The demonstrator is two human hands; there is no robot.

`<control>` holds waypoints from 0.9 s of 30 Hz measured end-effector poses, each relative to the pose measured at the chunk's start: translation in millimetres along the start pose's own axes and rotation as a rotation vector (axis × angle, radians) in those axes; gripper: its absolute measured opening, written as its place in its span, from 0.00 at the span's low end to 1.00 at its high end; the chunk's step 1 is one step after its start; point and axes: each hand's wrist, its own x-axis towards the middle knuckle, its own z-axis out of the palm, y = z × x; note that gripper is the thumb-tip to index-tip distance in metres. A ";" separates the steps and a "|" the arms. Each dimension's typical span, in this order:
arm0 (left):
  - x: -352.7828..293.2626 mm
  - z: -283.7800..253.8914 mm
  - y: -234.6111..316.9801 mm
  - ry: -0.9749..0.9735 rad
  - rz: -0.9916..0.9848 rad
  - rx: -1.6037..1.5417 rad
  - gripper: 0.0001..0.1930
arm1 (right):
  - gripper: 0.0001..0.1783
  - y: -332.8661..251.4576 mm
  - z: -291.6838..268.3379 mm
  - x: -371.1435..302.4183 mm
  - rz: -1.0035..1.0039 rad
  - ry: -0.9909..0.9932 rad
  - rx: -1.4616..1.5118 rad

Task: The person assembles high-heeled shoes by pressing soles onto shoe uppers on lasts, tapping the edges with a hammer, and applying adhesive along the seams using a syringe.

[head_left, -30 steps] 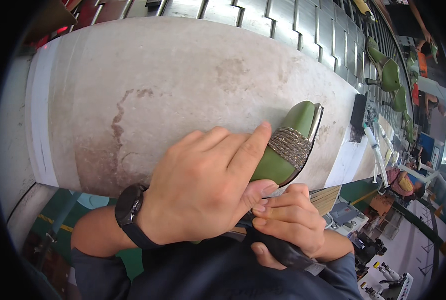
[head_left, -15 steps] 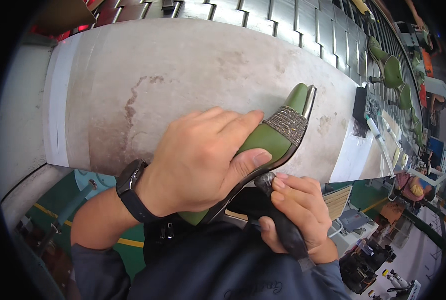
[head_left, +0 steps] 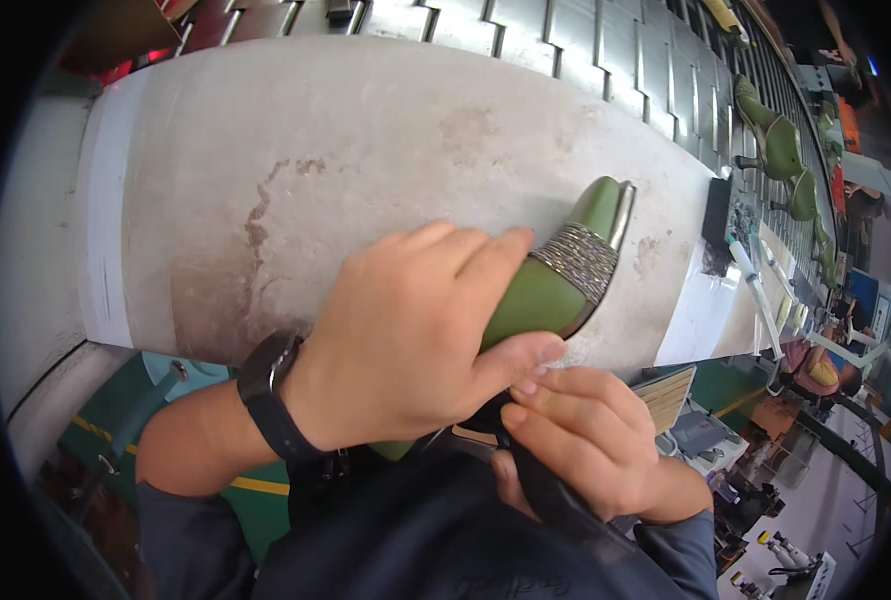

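Note:
My left hand (head_left: pixel 416 325) is wrapped around a green pointed shoe (head_left: pixel 538 300), its thumb laid along the near side. Across the shoe's front runs a glittery dark band (head_left: pixel 578 258), and the toe points away to the upper right. Close against the shoe's sole edge, my right hand (head_left: pixel 591 425) grips a long black, soft-looking piece (head_left: pixel 548 485). Its fingertips meet near my left thumb, so the tip of the black piece is hidden. The rear of the shoe is mostly covered by my left hand.
A stained pale worktable (head_left: pixel 366 140) lies under the shoe, with a metal slat conveyor (head_left: pixel 516 40) along its far side. More green heeled shoes (head_left: pixel 784 145) stand at the right. A black holder (head_left: pixel 718 215) and a white syringe-like tube (head_left: pixel 744 262) sit at the table's right end.
My right hand has moved slightly up and left, its fingertips now near my left thumb. The shoe has rolled a little, showing less of its sole edge.

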 end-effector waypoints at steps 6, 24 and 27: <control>44.3 -10.2 13.4 -0.173 -0.162 0.107 0.30 | 0.19 7.4 3.9 0.4 0.078 0.151 0.158; 14.8 -25.5 109.3 0.233 0.311 -0.108 0.39 | 0.24 -60.6 -106.6 11.9 -0.171 0.136 0.465; 10.5 -18.7 108.2 0.329 0.346 -0.079 0.38 | 0.22 -66.2 -116.9 24.2 -0.132 0.063 0.383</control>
